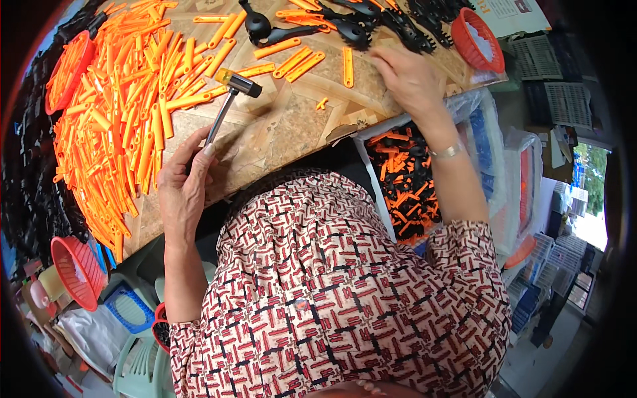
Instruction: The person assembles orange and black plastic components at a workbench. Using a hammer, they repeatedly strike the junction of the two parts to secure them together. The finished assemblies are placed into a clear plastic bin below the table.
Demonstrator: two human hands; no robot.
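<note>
My left hand is closed round the metal shaft of a small mallet. Its yellow-and-black head points up over the table. At the far side, my right hand has its fingers bent together beside black plastic pieces with toothed edges; whatever lies in those fingers is hidden. One orange plastic handle lies just left of that hand. Closer to me rests a small orange scrap. A black spoon-shaped head is beyond the mallet, with several more orange handles around it.
A large heap of orange handles covers the table's left side. Red baskets stand at the far left, lower left and far right. Below the table's front edge, a bin holds orange and black pieces. Stacked crates stand right.
</note>
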